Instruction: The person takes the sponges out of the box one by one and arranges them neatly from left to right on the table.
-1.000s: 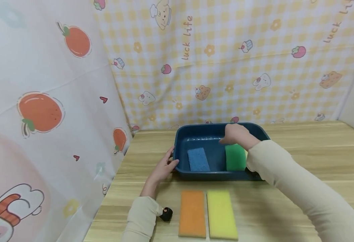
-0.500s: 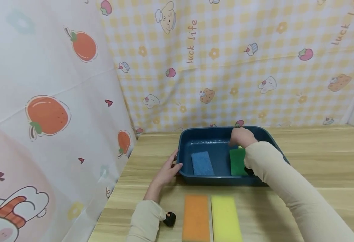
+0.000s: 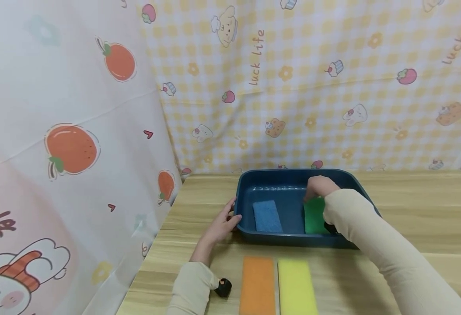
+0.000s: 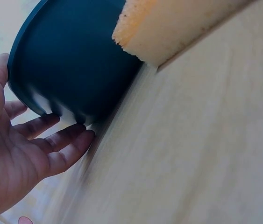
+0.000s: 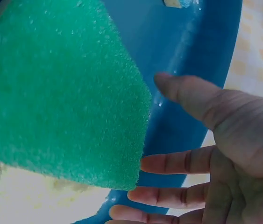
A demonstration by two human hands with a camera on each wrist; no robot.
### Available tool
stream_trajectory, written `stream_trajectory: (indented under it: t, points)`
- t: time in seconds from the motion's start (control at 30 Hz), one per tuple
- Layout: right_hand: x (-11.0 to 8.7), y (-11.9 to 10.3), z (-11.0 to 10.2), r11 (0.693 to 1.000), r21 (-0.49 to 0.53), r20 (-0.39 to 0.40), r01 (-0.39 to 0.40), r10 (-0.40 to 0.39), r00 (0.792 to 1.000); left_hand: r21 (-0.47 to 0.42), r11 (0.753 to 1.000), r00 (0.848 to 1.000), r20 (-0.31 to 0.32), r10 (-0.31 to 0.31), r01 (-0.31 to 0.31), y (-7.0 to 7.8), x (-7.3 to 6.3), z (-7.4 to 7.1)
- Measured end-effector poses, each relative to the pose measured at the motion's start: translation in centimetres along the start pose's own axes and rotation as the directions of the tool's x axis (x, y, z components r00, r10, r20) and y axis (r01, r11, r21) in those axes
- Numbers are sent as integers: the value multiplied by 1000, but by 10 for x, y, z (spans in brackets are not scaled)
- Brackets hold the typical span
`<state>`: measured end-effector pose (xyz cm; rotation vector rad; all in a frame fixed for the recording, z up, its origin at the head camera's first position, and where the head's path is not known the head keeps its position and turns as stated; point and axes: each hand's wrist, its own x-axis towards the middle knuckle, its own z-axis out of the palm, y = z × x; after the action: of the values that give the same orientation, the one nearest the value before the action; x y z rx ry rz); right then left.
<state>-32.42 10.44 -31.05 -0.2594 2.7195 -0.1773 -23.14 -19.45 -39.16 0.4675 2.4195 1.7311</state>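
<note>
A dark blue rectangular pan [image 3: 289, 239] stands on the table. My left hand [image 3: 219, 226] is at its left end; in the left wrist view its spread, fairly straight fingers [image 4: 61, 139] touch the outside wall. Inside the pan, a green sponge [image 3: 313, 217] lies under my right hand [image 3: 320, 186]. The right wrist view shows two fingertips right at the sponge's edge, with the thumb [image 5: 187, 91] apart from it. A pale yellow sponge [image 5: 42, 196] shows beside and below the green one there; in the head view the sleeve hides it. A blue sponge [image 3: 267, 216] lies in the pan's left half.
In front of the pan, an orange sponge [image 3: 258, 286] and a yellow sponge [image 3: 296, 286] lie side by side on the wooden table [image 3: 423, 210]. Behind stands a checked cloth backdrop [image 3: 293, 105]; another printed cloth [image 3: 108, 100] hangs on the left.
The right hand has come down toward the green sponge, and its fingertips are now at that sponge's far edge. The left hand stays at the pan's end. The head view has shifted slightly.
</note>
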Motion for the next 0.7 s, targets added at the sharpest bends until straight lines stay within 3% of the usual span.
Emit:
stream_trajectory:
  t: [0.4, 0.53, 0.63, 0.7]
  points:
    - [3, 7, 27, 1000, 0, -2, -10, 10, 1000, -8, 1000, 1000, 15, 6, -6, 2, -4, 6]
    - [-2, 3, 24, 1000, 0, -20, -3, 3, 1000, -13, 1000, 1000, 5, -8, 8, 12, -7, 5]
    - [-2, 0, 18, 1000, 6, -23, -15, 15, 1000, -1, 1000, 1000, 0, -15, 15, 11, -5, 2]
    - [0, -1, 15, 1000, -2, -22, -26, 26, 999, 5, 1000, 1000, -6, -7, 7, 3, -2, 0]
